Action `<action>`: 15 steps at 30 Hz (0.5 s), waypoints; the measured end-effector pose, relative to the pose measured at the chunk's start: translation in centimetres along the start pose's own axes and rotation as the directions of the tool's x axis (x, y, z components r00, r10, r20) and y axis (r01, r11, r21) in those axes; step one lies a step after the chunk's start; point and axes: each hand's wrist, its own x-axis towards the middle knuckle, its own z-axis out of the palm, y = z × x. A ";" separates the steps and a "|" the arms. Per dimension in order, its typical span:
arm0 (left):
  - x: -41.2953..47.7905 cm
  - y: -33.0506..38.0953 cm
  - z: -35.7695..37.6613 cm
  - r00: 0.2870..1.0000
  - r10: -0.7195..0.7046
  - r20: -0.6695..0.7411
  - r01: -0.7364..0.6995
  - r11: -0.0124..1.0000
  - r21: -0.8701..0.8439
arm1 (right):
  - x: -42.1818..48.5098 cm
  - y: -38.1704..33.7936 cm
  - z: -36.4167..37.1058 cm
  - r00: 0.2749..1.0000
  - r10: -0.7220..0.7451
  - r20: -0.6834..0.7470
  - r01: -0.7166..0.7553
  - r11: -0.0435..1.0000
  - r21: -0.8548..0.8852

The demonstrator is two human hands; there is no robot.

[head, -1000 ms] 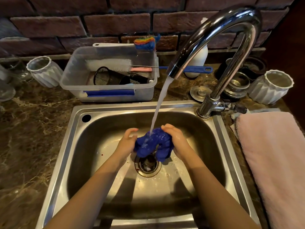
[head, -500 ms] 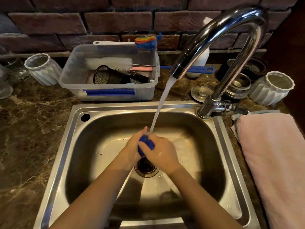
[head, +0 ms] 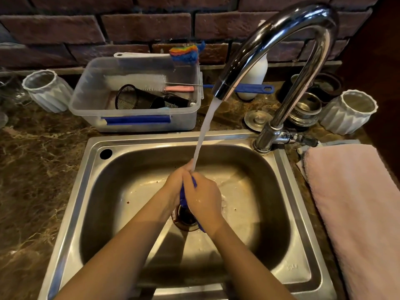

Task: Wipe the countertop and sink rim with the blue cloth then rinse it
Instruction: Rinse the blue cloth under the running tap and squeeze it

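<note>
Over the drain (head: 186, 220) of the steel sink (head: 71, 213), the left hand (head: 174, 184) and right hand (head: 203, 199) press together. Their fingers curl round the blue cloth (head: 182, 197), which shows only as thin strips between the palms. The water stream (head: 205, 131) lands on top of the joined hands. A stamped mark on the sink's near-right rim is too faint to read. Dark veined marble countertop (head: 36, 169) surrounds the sink, and a pink towel (head: 357, 202) lies to the right. Farther back are a clear plastic tub (head: 138, 125), the chrome faucet (head: 281, 24) and a brick wall (head: 147, 27).

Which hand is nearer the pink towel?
Right. The right hand is the one toward the pink towel; the left hand sits beyond it, farther off. Both grip the blue cloth.
</note>
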 end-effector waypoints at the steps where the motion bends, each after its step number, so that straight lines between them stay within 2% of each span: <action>1: -0.1 -0.2 0.1 1.000 0.014 0.017 -0.014 1.000 0.013 | 0.5 -0.3 0.0 0.998 0.044 -0.046 -0.045 0.999 -0.005; 4: -0.6 -0.8 0.1 0.997 0.073 0.031 -0.077 0.983 0.167 | 3.4 0.2 0.0 0.967 0.228 -0.115 -0.226 0.974 0.033; 6: -0.9 -1.1 -0.1 0.992 0.103 0.069 -0.118 0.955 0.272 | 5.2 1.9 0.3 0.954 0.291 -0.071 -0.286 0.955 0.076; 10: -0.4 -1.6 -1.0 0.988 0.108 0.107 -0.138 0.932 0.336 | 5.8 5.1 0.1 0.966 0.246 0.084 -0.260 0.928 0.266; 15: 0.7 -0.5 -4.2 0.991 0.096 0.097 -0.129 0.887 0.444 | 6.3 6.8 -3.0 0.987 0.143 0.067 -0.154 0.965 0.212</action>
